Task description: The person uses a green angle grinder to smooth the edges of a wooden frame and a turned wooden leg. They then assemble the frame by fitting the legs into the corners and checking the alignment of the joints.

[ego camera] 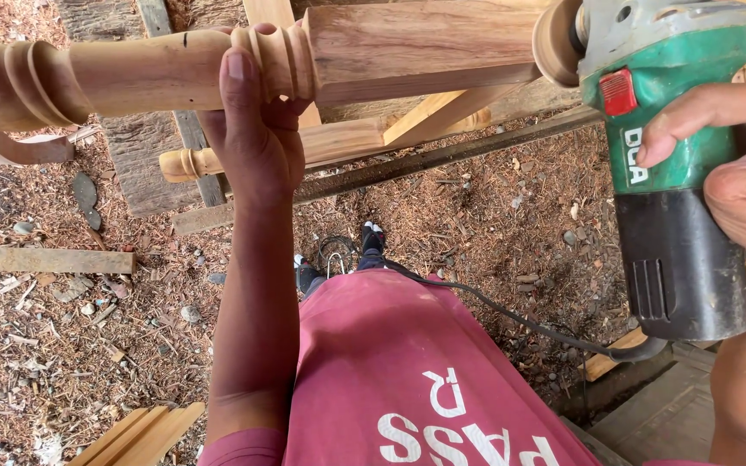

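Gripping is observed at the left hand (256, 129), which is wrapped from below around a turned wooden leg (157, 73); the fingers (239, 82) are closed over the ringed beads where the round section meets the square block. The leg is pale, smooth-sanded hardwood, held roughly level across the top of the view, with a bulbous collar at its left end and a reddish grain streak on the square part. A second, thinner turned spindle (321, 145) is seen just behind and below it, resting against light timber framing.

The right hand (736, 168) is clamped on an angle grinder (671, 164): thumb and fingers are curled around the green plastic casing above its black, ribbed rear body. A red switch is set on the green housing and the gear head is grey metal. A tan, round sanding disc (556, 41) is fitted at the head and lies touching or just beside the end of the square block; which cannot be told. A black power cord (511, 315) is trailed from the tool's rear across the ground.

The ground (62, 328) is covered with brown sawdust, chips and small stones. A flat weathered board (45, 260) lies at the left, and slatted pale strips (140, 436) are noted at the lower edge. A pink shirt (407, 371) and dark shoes fill the centre.
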